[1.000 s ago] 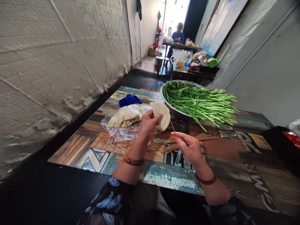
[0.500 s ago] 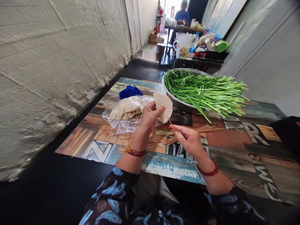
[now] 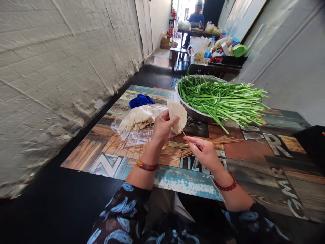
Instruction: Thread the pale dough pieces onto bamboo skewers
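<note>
My left hand point(image 3: 164, 124) pinches a pale, round flatbread point(image 3: 178, 114) between thumb and fingers, holding it up over the table. From the lower right, my right hand point(image 3: 203, 149) grips a thin wooden skewer point(image 3: 186, 136), whose far end meets the bread's lower edge; how deep it goes is hidden. Under and beside the right hand lies a bundle of loose skewers point(image 3: 223, 140). To the left, a pile of skewered flatbreads point(image 3: 138, 117) rests on a clear plastic bag point(image 3: 118, 124), their sticks pointing toward me.
A metal bowl point(image 3: 194, 113) heaped with green garlic chives point(image 3: 223, 98) stands at the back right. A blue cloth point(image 3: 141, 100) lies behind the breads. Farther off, a second table holds a water bottle point(image 3: 208, 51) and bags; a person point(image 3: 196, 18) sits beyond. A brick wall point(image 3: 63, 61) runs along the left.
Hardly anything differs. Both hands keep their places with the bread and the skewer; the view has shifted very slightly.
</note>
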Tool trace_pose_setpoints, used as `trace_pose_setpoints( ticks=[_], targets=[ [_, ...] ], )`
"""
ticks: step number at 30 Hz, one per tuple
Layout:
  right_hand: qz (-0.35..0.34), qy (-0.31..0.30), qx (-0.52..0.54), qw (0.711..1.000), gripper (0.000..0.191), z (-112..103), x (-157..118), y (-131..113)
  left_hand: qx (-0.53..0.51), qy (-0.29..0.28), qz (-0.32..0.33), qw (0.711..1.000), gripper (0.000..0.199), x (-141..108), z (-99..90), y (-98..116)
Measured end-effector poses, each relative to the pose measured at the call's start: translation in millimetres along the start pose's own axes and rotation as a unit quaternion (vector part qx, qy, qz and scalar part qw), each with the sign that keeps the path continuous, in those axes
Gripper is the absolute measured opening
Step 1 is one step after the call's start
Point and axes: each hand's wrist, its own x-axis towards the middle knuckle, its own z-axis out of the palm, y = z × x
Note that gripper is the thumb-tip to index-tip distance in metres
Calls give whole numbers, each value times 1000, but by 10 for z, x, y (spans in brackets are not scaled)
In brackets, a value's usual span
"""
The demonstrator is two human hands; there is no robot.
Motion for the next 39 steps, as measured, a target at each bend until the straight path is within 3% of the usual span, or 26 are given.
trace_pose_setpoints(
  ticks=[11, 31, 39],
  targets=[
    [4, 11, -6, 1000, 32, 25, 31, 51, 2, -6, -1, 1000, 40, -13, 24, 22],
    [23, 16, 8, 1000, 33, 63, 95, 74, 95, -6, 30, 995, 38, -46, 95, 56],
    [15, 29, 7, 999, 33, 69, 121, 101, 102, -7, 9, 995, 43, -47, 113, 24]
  ],
)
